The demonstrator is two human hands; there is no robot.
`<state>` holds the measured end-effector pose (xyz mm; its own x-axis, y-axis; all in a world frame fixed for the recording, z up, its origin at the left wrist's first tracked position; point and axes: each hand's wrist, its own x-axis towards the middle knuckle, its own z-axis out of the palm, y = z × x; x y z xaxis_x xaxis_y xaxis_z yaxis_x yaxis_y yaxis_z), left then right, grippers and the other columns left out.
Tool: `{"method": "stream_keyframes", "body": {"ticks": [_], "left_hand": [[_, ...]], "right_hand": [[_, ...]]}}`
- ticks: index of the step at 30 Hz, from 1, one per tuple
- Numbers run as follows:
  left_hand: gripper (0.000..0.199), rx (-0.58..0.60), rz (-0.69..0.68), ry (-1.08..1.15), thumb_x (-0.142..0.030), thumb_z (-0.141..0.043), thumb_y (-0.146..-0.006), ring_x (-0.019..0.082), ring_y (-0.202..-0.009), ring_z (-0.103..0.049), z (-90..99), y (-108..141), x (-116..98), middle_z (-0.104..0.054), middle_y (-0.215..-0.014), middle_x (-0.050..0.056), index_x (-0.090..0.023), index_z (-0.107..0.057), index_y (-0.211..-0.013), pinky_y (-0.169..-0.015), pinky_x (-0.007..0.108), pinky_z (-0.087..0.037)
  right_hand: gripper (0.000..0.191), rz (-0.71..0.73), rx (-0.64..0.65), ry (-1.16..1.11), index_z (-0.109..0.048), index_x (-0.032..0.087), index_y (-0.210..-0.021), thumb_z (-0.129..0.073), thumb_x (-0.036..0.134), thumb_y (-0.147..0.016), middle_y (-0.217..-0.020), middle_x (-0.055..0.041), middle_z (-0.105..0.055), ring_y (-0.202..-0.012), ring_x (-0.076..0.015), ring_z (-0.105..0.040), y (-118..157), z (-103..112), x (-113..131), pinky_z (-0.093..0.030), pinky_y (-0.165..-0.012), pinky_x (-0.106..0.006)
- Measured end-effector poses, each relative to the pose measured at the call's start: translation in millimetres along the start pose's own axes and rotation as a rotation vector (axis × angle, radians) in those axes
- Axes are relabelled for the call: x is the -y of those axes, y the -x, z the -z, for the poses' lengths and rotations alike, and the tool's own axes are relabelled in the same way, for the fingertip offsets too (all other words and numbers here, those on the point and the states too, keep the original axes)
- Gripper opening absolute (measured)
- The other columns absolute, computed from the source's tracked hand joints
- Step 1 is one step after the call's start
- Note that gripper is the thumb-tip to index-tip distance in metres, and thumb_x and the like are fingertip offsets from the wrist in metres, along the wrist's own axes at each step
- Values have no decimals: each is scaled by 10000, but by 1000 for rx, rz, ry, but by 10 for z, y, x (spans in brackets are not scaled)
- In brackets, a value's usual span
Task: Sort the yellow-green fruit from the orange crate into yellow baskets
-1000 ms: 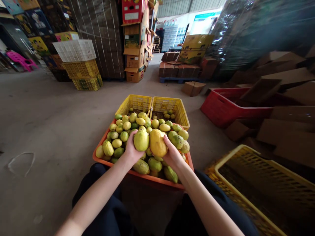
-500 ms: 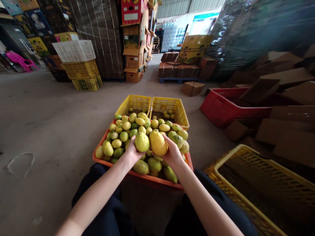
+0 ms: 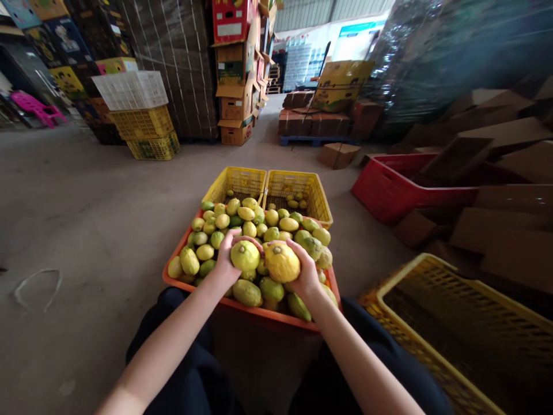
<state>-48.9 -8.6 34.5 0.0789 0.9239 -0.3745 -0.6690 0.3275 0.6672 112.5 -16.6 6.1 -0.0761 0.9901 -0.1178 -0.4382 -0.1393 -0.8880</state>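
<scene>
My left hand (image 3: 226, 259) is wrapped round a yellow-green fruit (image 3: 245, 255), its stem end facing me. Close beside it on the right, my right hand (image 3: 306, 267) grips a larger yellow fruit (image 3: 282, 262), also with the stem end toward me. Both are held just above an orange crate (image 3: 173, 257) heaped with green and yellow fruits (image 3: 247, 293). The undersides of my hands are partly hidden.
Two yellow crates (image 3: 322, 199) with a few fruits stand beyond the orange one. At the right are a yellow crate (image 3: 415, 323), a red crate (image 3: 375, 190) and loose cardboard (image 3: 505, 230). Stacked crates (image 3: 144, 124) and boxes stand further back.
Both held fruits have been turned so that their stem ends face me. My left fingers have come round the far side of their fruit, and the right fruit sits slightly lower.
</scene>
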Motion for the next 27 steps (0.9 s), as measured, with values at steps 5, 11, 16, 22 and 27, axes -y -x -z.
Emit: {"method": "stream_keyframes", "body": {"ticks": [5, 11, 16, 22, 27], "left_hand": [[291, 56, -116, -61, -319, -586, -778, 204, -584, -664, 63, 0, -62, -638, -529, 39, -205, -627, -513, -752, 364, -595], [313, 123, -120, -184, -362, -610, -778, 242, -649, -689, 117, 4, -53, -651, -529, 75, -204, -674, -514, -647, 333, -538], [324, 83, -39, -117, -294, -592, -822, 241, -684, -714, 57, 49, -66, -631, -506, 71, -189, -669, -525, -627, 291, -550], [292, -159, 169, 266, -242, -471, -988, 166, -547, -658, -62, 70, -153, -669, -622, 17, -170, -704, -826, -761, 336, -643], [391, -121, 123, 316, -359, -423, -1054, 195, -669, -733, -23, 56, -180, -760, -861, 71, -164, -701, -1247, -752, 358, -671]], "right_hand": [[489, -59, 11, -56, -782, 192, -802, -715, 675, -768, -777, -80, -769, -705, -256, -724, -11, 32, -57, -618, -634, -369], [440, -129, 90, -128, -755, 198, -796, -710, 635, -781, -762, -71, -763, -601, -243, -705, 6, 45, -30, -574, -508, -350], [411, -175, 144, -201, -732, 194, -803, -702, 603, -786, -740, -77, -749, -600, -262, -716, 24, 31, 12, -538, -446, -336], [324, -316, 147, -470, -710, 208, -937, -585, 506, -951, -815, -59, -785, -645, -239, -736, -16, -9, 87, -586, -487, -335], [376, -390, 43, -655, -681, 220, -1085, -567, 569, -1008, -940, -82, -823, -751, -265, -795, -102, 38, 67, -662, -590, -376]]}}
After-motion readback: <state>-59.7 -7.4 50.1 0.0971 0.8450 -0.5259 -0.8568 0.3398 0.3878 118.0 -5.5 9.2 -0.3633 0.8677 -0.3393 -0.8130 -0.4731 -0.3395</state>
